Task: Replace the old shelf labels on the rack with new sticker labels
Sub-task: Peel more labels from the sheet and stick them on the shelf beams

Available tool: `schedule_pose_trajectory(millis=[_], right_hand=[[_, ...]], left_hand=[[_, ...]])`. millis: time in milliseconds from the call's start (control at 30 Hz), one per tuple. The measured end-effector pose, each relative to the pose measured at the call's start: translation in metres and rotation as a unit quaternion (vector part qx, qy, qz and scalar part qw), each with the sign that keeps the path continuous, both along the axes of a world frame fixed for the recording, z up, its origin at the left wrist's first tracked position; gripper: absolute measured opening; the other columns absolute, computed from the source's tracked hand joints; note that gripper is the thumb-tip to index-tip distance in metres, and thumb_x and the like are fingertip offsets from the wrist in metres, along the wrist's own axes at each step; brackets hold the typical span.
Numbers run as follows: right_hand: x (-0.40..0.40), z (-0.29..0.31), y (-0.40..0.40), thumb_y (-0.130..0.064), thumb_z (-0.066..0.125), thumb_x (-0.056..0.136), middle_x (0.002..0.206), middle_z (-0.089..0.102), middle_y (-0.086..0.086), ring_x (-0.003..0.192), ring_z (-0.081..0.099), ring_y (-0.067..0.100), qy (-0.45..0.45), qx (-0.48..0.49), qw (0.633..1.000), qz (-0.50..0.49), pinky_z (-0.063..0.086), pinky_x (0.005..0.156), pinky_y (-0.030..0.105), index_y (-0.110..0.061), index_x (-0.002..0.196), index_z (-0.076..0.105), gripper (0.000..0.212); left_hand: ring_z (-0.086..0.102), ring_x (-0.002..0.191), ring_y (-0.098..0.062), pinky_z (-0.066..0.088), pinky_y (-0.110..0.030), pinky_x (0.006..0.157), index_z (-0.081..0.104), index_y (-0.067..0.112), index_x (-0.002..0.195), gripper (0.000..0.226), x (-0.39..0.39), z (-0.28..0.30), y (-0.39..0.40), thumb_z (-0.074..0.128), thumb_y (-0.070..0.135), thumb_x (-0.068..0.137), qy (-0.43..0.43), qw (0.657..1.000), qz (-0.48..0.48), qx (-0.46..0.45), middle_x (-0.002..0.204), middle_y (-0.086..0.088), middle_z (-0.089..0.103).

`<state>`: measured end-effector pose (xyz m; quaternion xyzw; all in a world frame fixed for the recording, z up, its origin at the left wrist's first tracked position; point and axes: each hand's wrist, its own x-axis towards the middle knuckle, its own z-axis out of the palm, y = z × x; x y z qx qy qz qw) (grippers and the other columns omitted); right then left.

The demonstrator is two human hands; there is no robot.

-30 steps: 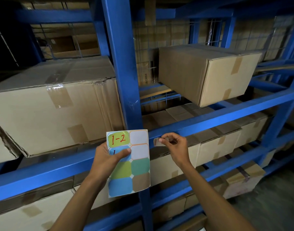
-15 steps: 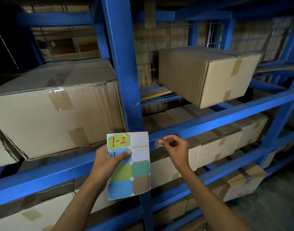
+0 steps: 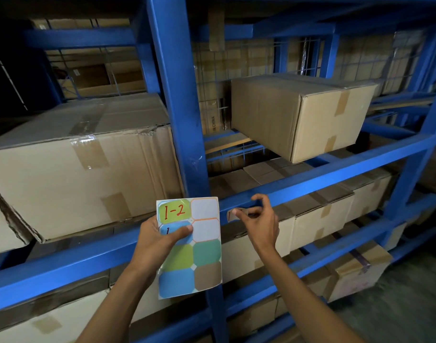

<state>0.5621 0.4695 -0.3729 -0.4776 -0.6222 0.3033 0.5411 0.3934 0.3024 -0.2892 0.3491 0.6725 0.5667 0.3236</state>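
My left hand holds a sheet of coloured sticker labels upright in front of the blue rack upright, thumb across a blue label. The top-left green label reads "1-2" in red; two spaces at the top right are blank. My right hand is at the blue shelf beam, its thumb and fingers pinching the edge of a small pale label that sits on the beam's front face, just right of the upright.
A large taped carton fills the shelf on the left. A smaller carton stands on the shelf to the right, overhanging the beam. Several more cartons sit on the lower shelves. Grey floor shows at the bottom right.
My right hand's fingers have spread and shifted slightly right along the beam, still at the small label. The sticker sheet in my left hand has barely moved.
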Motion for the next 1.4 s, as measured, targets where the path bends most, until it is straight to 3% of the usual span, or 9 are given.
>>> schedule_pose_trajectory(millis=[133, 300, 500, 633, 933, 1100, 1300, 1400], right_hand=[[0.004, 0.006, 0.001, -0.044, 0.086, 0.065, 0.076, 0.067, -0.007, 0.072, 0.064, 0.009, -0.003, -0.013, 1.0, 0.001, 0.049, 0.055, 0.029, -0.033, 0.089, 0.056, 0.04], [0.005, 0.003, 0.003, -0.037, 0.08, 0.077, 0.076, 0.068, -0.001, 0.074, 0.065, 0.015, 0.064, -0.036, 0.997, 0.024, 0.056, 0.069, 0.044, -0.02, 0.084, 0.065, 0.024], [0.0, -0.002, 0.004, -0.028, 0.076, 0.084, 0.082, 0.07, 0.002, 0.082, 0.067, 0.017, 0.127, -0.043, 0.991, 0.025, 0.056, 0.073, 0.036, -0.014, 0.084, 0.067, 0.016], [-0.005, -0.009, 0.005, -0.014, 0.075, 0.085, 0.083, 0.069, 0.007, 0.082, 0.066, 0.017, 0.208, -0.039, 0.976, 0.043, 0.056, 0.075, 0.023, -0.007, 0.089, 0.066, 0.012], [-0.012, -0.026, 0.002, -0.001, 0.072, 0.084, 0.087, 0.062, 0.006, 0.082, 0.059, 0.016, 0.253, -0.033, 0.966, 0.039, 0.053, 0.075, 0.017, -0.012, 0.097, 0.06, 0.022], [-0.019, -0.025, -0.006, 0.005, 0.075, 0.076, 0.104, 0.059, 0.01, 0.093, 0.058, 0.025, 0.201, -0.029, 0.978, 0.042, 0.055, 0.082, 0.031, -0.017, 0.1, 0.054, 0.039], [-0.035, -0.021, -0.015, 0.004, 0.08, 0.069, 0.117, 0.04, 0.004, 0.105, 0.052, 0.017, 0.167, -0.006, 0.985, 0.041, 0.049, 0.079, 0.006, -0.017, 0.106, 0.047, 0.054], [-0.035, -0.021, -0.016, 0.0, 0.081, 0.07, 0.118, 0.039, 0.004, 0.107, 0.053, 0.022, 0.155, 0.004, 0.987, 0.043, 0.053, 0.085, 0.017, -0.016, 0.108, 0.045, 0.055]], left_hand=[[0.076, 0.089, -0.032, 0.059, -0.059, 0.084, 0.068, 0.011, 0.11, 0.033, 0.003, 0.003, -0.002, 0.08, 0.015, 0.079, 0.003, 1.0, -0.003, 0.003, 0.105, -0.012, 0.077], [0.075, 0.091, -0.035, 0.057, -0.061, 0.085, 0.067, 0.009, 0.111, 0.035, 0.006, 0.005, -0.001, 0.081, 0.014, 0.079, -0.005, 1.0, -0.006, 0.004, 0.106, -0.014, 0.077], [0.076, 0.088, -0.031, 0.059, -0.058, 0.084, 0.069, 0.012, 0.108, 0.032, 0.005, 0.005, -0.005, 0.081, 0.014, 0.078, -0.003, 1.0, -0.001, 0.001, 0.102, -0.011, 0.078], [0.075, 0.09, -0.032, 0.058, -0.059, 0.085, 0.067, 0.011, 0.111, 0.035, 0.003, 0.005, -0.009, 0.081, 0.015, 0.078, -0.006, 1.0, 0.008, -0.002, 0.105, -0.012, 0.077], [0.077, 0.083, -0.028, 0.062, -0.054, 0.079, 0.069, 0.012, 0.105, 0.03, -0.001, 0.005, -0.016, 0.081, 0.014, 0.078, -0.003, 1.0, 0.015, 0.0, 0.098, -0.009, 0.079], [0.077, 0.085, -0.028, 0.062, -0.052, 0.079, 0.068, 0.012, 0.105, 0.031, 0.0, 0.004, -0.02, 0.082, 0.014, 0.077, -0.006, 1.0, 0.013, 0.001, 0.099, -0.009, 0.078], [0.076, 0.087, -0.029, 0.061, -0.054, 0.081, 0.068, 0.011, 0.108, 0.034, -0.005, 0.004, -0.026, 0.081, 0.015, 0.078, -0.004, 1.0, 0.014, 0.003, 0.101, -0.01, 0.078], [0.076, 0.087, -0.029, 0.062, -0.053, 0.08, 0.068, 0.011, 0.109, 0.035, -0.009, 0.003, -0.028, 0.082, 0.015, 0.077, -0.006, 1.0, 0.016, 0.005, 0.101, -0.01, 0.078]])
